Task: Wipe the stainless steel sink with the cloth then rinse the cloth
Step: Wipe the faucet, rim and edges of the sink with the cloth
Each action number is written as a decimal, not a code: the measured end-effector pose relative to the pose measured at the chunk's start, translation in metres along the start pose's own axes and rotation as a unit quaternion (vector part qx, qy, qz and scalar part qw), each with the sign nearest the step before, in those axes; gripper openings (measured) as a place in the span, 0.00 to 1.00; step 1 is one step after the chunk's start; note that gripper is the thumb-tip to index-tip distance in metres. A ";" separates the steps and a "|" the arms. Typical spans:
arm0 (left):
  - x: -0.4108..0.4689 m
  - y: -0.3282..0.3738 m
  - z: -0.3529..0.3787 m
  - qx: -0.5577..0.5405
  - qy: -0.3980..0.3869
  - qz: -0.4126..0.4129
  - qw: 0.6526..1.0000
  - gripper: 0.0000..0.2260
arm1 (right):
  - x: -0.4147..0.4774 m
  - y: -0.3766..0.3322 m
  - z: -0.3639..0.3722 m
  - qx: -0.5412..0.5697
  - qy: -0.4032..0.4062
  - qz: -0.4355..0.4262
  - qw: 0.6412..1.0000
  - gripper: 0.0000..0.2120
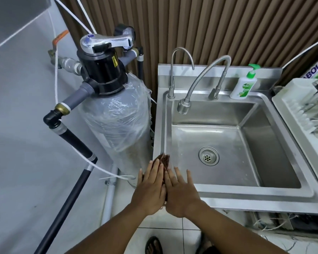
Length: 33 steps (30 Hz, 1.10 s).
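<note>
The stainless steel sink (255, 194) fills the right half of the view, with its drain (209, 156) in the middle of the basin. At the sink's front left corner my left hand (151, 187) and my right hand (181, 193) lie side by side with straight fingers. Both press on a dark reddish-brown cloth (164, 159), which lies on the sink's left rim. Only the cloth's far end and a thin strip between my hands show. A flexible tap (184, 106) hangs over the back left of the basin; no water runs from it.
A thin gooseneck tap (173, 70) and a green-capped soap bottle (243, 85) stand on the sink's back ledge. A white dish rack (301, 110) sits to the right. A plastic-wrapped filter tank (116, 114) with pipes stands close to the left of the sink.
</note>
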State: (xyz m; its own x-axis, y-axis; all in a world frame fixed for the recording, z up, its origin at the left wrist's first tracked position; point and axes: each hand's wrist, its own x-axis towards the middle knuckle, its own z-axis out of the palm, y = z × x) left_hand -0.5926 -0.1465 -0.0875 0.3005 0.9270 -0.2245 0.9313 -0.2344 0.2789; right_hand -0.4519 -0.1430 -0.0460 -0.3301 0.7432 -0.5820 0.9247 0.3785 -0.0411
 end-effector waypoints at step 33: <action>0.239 -0.005 -0.065 0.070 -0.005 -0.137 0.988 0.30 | 0.193 0.137 -0.113 -0.012 0.033 -0.056 0.998 0.48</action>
State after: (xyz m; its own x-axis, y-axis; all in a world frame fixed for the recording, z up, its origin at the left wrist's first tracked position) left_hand -0.5385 0.0950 -0.0815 0.0349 0.9586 -0.2825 0.9971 -0.0143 0.0747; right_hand -0.4104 0.1147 -0.0720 -0.4436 0.7298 -0.5202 0.8768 0.4735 -0.0834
